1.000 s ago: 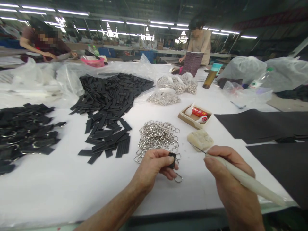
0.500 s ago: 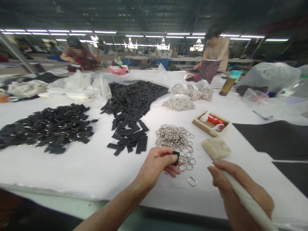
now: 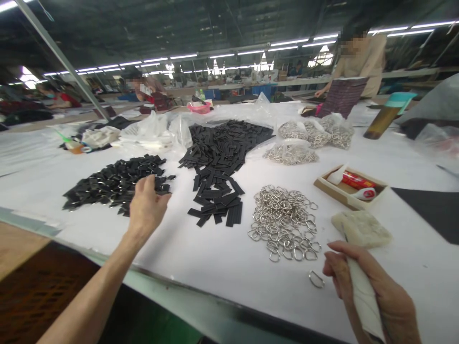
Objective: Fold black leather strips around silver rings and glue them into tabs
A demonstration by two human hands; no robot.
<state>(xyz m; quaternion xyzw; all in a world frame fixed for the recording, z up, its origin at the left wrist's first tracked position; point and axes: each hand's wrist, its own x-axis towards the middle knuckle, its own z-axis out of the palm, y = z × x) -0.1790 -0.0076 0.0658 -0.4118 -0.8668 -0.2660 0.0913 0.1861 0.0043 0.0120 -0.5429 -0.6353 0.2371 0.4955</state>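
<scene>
My left hand reaches over the near right edge of a pile of folded black tabs with metal rings. Its thumb is spread from the fingers, and no piece shows in it. In my right hand is a tool with a thick white-wrapped handle; its thin tip points up at a pale, waxy-looking block, and I cannot tell if they touch. Silver D-rings lie heaped left of the right hand, with a single D-ring apart in front. Flat black strips spread between the hands.
Behind the block stands a shallow box holding a red tube. Clear bags of rings, a bottle with a turquoise lid and white plastic bags stand farther back. Co-workers stand across the white table.
My left hand has moved left from the rings to the tab pile, and the black piece it held no longer shows. My right hand still grips the tool. The view has turned left.
</scene>
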